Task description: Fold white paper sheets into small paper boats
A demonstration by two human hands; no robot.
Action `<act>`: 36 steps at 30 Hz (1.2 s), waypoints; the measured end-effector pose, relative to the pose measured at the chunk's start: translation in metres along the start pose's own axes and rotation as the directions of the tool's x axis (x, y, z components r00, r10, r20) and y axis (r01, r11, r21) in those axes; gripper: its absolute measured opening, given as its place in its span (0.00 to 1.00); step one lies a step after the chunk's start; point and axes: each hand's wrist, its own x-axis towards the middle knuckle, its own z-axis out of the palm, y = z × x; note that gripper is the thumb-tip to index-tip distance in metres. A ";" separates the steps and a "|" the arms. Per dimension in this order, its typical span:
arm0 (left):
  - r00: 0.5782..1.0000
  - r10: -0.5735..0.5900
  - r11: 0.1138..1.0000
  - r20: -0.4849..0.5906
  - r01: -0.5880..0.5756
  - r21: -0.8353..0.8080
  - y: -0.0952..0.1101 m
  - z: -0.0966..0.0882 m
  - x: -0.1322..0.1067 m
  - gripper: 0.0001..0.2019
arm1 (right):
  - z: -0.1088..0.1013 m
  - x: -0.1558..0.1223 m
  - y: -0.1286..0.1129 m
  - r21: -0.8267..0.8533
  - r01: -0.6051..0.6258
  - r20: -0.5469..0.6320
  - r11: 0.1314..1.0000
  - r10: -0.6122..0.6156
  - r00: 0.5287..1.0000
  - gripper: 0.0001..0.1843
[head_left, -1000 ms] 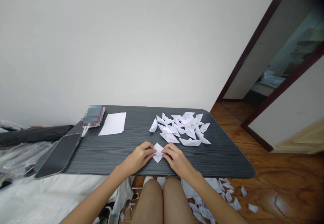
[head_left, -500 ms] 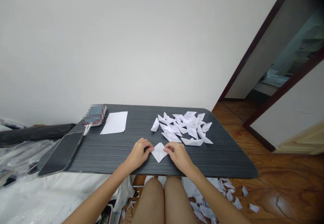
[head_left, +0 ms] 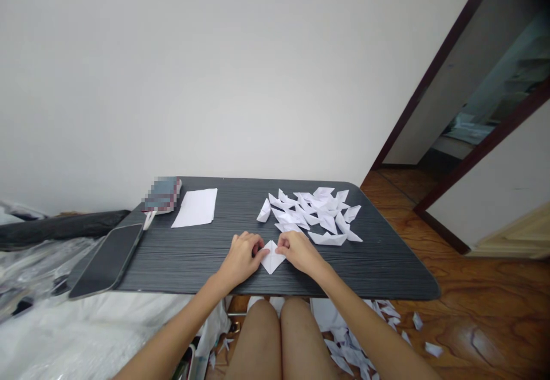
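Head view. The left hand point(head_left: 241, 258) pinches the left side of a small folded paper point(head_left: 271, 263) between thumb and fingers; the right hand point(head_left: 301, 252) pinches its right side the same way. The folded paper is white and diamond-shaped, one corner toward the near edge of the dark tabletop point(head_left: 184, 265), at about the middle of that edge. A faint crease runs down its face.

Just beyond the right hand, a cluster of white paper boats point(head_left: 327, 239) covers the far right part of the tabletop, several overlapping. One folded piece point(head_left: 263, 211) stands at the cluster's left end.

Far left: a few blank white sheets point(head_left: 195, 208), loosely stacked. Left of these, a pixelated packet point(head_left: 162, 194). Nearer, at the left end, a dark-screened device point(head_left: 107, 259) lies flat. Paper pieces point(head_left: 350, 352) lie on the wooden floor point(head_left: 485, 305), near right.
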 end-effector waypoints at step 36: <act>0.990 -0.121 0.992 -0.074 0.117 -0.048 0.006 0.001 -0.022 0.11 | 0.036 -0.030 -0.009 0.007 0.091 -0.215 0.996 -0.088 0.973 0.07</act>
